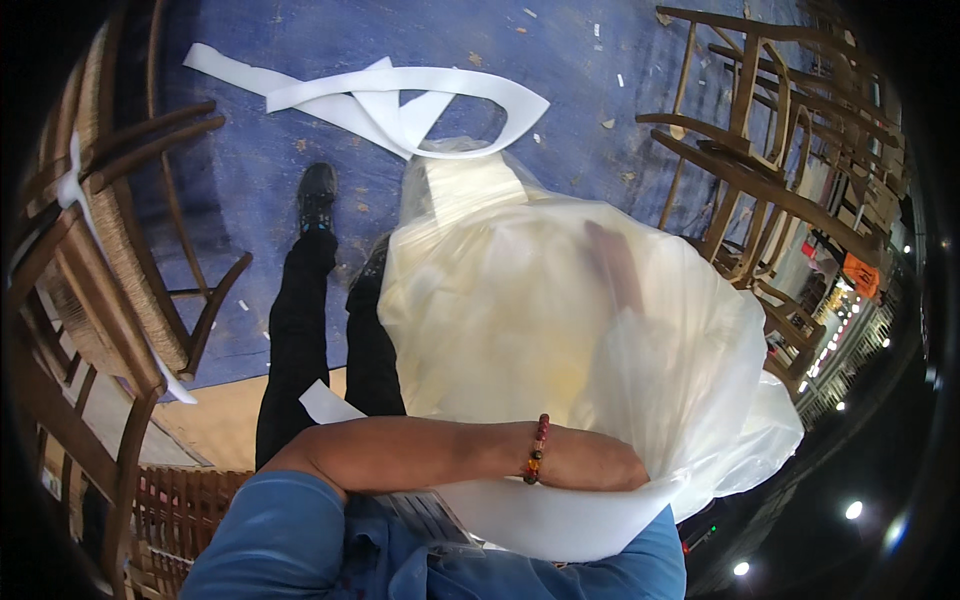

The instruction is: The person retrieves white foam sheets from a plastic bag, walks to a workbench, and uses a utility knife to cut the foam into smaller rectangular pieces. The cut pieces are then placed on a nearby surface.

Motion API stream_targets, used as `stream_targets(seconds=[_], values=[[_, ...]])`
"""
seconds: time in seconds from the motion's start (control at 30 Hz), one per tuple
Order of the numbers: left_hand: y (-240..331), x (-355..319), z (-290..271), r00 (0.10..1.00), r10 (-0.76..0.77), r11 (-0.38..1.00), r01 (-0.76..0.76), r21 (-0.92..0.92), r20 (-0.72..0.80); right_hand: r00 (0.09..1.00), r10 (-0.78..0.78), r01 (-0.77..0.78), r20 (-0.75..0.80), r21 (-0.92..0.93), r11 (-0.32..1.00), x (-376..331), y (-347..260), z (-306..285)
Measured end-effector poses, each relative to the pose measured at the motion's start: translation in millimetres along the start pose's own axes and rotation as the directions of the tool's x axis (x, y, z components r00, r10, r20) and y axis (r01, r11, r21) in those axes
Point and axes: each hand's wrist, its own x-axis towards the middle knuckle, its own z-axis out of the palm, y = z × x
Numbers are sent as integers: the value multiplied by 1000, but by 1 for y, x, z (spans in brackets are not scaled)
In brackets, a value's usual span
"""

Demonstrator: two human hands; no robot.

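A large translucent plastic bag [480, 320], bulging with pale, cream-coloured pieces, stands upright against my front. My left arm, with a beaded bracelet [540, 440] at the wrist, reaches across my body to the bag. The back of my left hand [600, 462] shows at the bag's near side; its fingers are hidden. A white, foam-like sheet [560, 515] lies below this forearm, against my chest. Through the plastic, a blurred, brownish, arm-like shape [615, 265] shows at the right; it may be my right arm, but its fingers cannot be made out.
Long white foam-like strips [420, 80] lie looped on the blue floor [570, 60] beyond the bag. Wooden chair frames [760, 180] are stacked at the right. More chairs with woven seats [130, 240] stand at the left. Small white scraps dot the floor.
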Motion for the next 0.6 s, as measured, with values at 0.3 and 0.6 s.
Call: stream_targets(seconds=[0.3,0.6], values=[[30,60,67,929,-278,928,195,316,242,991,125,-130,39,370,920,-177,67,-61],[33,108,124,755,-496,822,247,513,430,705,709,-424,-30,784,454,-510,213,-103]])
